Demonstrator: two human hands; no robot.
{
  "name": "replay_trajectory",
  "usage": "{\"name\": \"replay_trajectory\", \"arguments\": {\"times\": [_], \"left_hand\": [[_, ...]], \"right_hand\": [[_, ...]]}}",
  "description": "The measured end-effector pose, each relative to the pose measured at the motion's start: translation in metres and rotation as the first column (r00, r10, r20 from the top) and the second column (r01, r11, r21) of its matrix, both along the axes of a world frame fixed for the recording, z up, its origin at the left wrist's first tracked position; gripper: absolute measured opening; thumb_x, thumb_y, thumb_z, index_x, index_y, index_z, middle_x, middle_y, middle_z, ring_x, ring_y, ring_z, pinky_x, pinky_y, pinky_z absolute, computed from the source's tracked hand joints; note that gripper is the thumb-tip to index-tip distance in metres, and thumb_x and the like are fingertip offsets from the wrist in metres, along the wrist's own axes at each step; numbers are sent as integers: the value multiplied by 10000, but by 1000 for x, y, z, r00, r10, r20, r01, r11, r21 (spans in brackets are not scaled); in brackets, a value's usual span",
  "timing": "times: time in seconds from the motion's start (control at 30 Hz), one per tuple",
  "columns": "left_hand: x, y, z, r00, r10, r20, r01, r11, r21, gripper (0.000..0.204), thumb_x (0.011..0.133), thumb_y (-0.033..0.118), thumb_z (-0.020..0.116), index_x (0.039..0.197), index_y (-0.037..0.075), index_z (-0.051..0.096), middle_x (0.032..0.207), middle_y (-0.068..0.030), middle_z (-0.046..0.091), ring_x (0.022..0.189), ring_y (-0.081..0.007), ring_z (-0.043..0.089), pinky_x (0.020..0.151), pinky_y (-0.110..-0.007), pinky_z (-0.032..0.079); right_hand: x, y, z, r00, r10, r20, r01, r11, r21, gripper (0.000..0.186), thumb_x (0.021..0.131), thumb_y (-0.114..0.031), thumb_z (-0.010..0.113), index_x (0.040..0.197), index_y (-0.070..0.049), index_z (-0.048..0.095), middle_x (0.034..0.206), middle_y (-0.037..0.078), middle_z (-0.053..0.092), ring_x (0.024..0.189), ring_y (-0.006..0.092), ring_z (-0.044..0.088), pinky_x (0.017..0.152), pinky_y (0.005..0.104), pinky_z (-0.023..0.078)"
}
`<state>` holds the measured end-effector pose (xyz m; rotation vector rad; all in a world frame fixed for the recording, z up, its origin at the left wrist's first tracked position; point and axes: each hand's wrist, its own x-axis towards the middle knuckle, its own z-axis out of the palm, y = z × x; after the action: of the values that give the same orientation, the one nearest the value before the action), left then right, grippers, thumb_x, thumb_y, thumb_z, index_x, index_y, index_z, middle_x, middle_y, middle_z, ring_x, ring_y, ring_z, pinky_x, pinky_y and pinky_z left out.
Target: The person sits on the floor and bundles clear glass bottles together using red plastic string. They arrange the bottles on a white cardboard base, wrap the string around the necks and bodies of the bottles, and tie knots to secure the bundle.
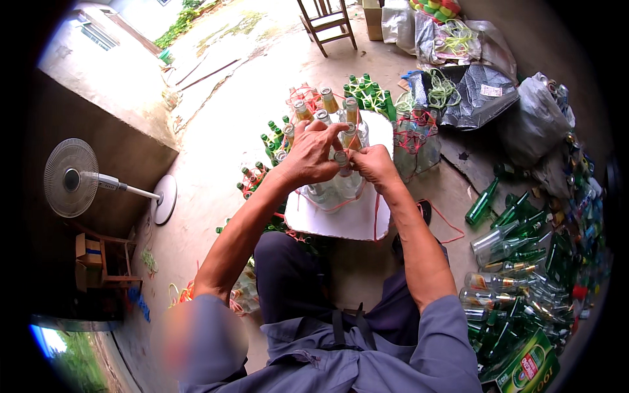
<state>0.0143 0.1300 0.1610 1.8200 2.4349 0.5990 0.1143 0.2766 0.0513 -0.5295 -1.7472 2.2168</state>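
Clear glass bottles (325, 194) stand upright in a tight cluster in front of me, some with gold foil on their necks. They rest on a white board (308, 219) with rounded corners. My left hand (308, 152) reaches over the near necks, index finger and thumb apart around the necks at the cluster's right side. Close beside it, my right hand (375, 164) is closed in a pinch at those necks. Red string (377, 213) hangs down from it over the board's edge, and more runs around the bottles. The fingertips partly hide the string.
Green bottles (272, 141) bundled with string stand left of and behind the board. A red-tied bundle of clear bottles (416, 141) is at its right. Loose bottles (504, 249) pile up at right. A fan (72, 177) stands left, a wooden chair (327, 26) far ahead.
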Motion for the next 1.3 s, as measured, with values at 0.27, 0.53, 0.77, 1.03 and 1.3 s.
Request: {"name": "replay_trajectory", "arguments": {"times": [0.27, 0.53, 0.77, 1.03, 1.3], "left_hand": [[-17, -16, 5, 989, 30, -143, -8, 989, 150, 327, 747, 96, 680, 1072, 121, 646, 855, -3, 723, 974, -250, 619, 1003, -450, 365], [-24, -30, 7, 924, 285, -255, -258, 957, 135, 195, 785, 80, 649, 977, 111, 643, 821, -40, 709, 852, -274, 649, 895, -446, 444], [-36, -22, -9, 934, 311, -173, -279, 942, 188, 94, 827, 98, 630, 915, 94, 661, 847, -111, 710, 847, -343, 694, 748, -470, 532], [-44, -20, -15, 924, 355, -144, -351, 935, 57, 81, 833, 117, 648, 879, 113, 715, 862, -110, 734, 843, -333, 713, 741, -453, 555], [-41, -33, -30, 975, 217, 39, -219, 932, 289, 88, 837, 45, 661, 917, 43, 696, 885, -134, 728, 854, -331, 709, 775, -417, 561]], "right_hand": [[-6, 6, -8, 998, -66, 8, 63, 978, 200, 373, 876, -276, 800, 687, 34, 716, 594, 32, 644, 548, 72, 532, 510, 296, 432], [-5, 4, -10, 995, -103, -18, 102, 920, 378, 369, 877, -258, 737, 660, 32, 668, 550, 130, 605, 501, 165, 556, 533, 368, 463], [0, -1, 4, 989, -147, -14, 137, 880, 454, 360, 867, -253, 732, 667, 40, 671, 569, 164, 620, 519, 207, 598, 564, 381, 492], [8, -1, 12, 994, -109, -18, 109, 930, 351, 308, 856, -156, 708, 623, 34, 642, 532, 69, 587, 502, 113, 524, 516, 327, 446], [24, -5, 36, 992, -84, -98, 96, 989, 116, 261, 860, -56, 656, 607, 7, 630, 569, -20, 577, 516, 41, 454, 479, 256, 361]]}}
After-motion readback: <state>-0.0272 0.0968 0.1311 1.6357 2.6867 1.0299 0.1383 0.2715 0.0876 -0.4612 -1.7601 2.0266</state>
